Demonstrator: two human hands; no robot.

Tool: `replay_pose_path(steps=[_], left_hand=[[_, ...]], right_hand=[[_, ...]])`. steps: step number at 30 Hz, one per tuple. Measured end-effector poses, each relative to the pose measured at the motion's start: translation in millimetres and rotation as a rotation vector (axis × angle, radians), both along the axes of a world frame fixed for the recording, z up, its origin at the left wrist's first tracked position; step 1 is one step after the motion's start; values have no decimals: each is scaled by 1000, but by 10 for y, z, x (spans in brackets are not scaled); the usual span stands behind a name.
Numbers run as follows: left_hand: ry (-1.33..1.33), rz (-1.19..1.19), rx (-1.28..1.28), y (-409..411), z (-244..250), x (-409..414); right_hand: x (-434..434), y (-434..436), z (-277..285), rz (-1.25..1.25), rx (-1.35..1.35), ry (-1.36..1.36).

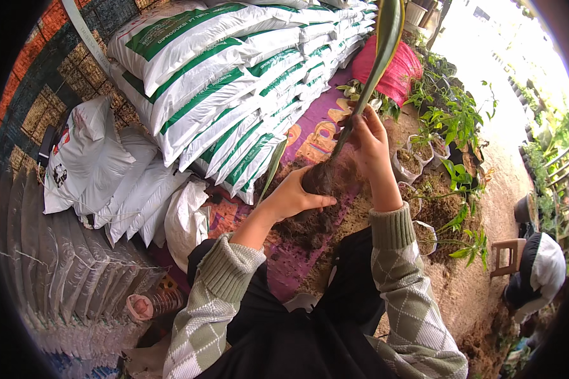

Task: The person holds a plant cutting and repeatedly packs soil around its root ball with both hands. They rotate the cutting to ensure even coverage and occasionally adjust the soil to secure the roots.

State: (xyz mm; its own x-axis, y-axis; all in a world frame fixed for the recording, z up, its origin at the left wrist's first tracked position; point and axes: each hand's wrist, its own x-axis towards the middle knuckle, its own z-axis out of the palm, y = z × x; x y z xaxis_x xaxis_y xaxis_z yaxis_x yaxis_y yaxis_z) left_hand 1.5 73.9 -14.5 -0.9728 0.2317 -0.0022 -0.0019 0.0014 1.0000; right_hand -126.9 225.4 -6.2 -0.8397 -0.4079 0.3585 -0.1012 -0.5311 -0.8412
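Note:
A snake plant (378, 57) with a long, yellow-edged leaf leans up and away in front of me. My right hand (367, 130) grips the lower part of that leaf. Around the dark soil root ball (318, 180) at its base, my left hand (294, 196) is wrapped, thumb pointing right. Loose dark soil (308, 232) lies in a heap below, on a purple printed sheet (289, 272). Another snake plant leaf (274, 163) stands just beyond my left wrist. Whether a thin bag encloses the root ball, I cannot tell.
White and green sacks (208, 90) are stacked ahead, with smaller white sacks (118, 175) at left. Bagged leafy plants (419, 161) line the right side near a pink sack (393, 71). A clear plastic bottle (147, 305) lies lower left. Far right, a person (540, 270) bends over near a stool (507, 256).

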Motion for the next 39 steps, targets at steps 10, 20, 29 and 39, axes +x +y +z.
replay_pose_path(steps=[10,20,29,39], left_hand=[[81,146,-135,14,-112,-63],[15,96,52,-16,-81,-47],[338,304,-224,-5,-3,10],[89,494,-585,57,-12,-103]], right_hand=[[79,-55,-28,25,144,28],[70,-77,-39,38,131,38],[122,-113,-28,1,141,20],[280,-296,-14,-98,188,12]])
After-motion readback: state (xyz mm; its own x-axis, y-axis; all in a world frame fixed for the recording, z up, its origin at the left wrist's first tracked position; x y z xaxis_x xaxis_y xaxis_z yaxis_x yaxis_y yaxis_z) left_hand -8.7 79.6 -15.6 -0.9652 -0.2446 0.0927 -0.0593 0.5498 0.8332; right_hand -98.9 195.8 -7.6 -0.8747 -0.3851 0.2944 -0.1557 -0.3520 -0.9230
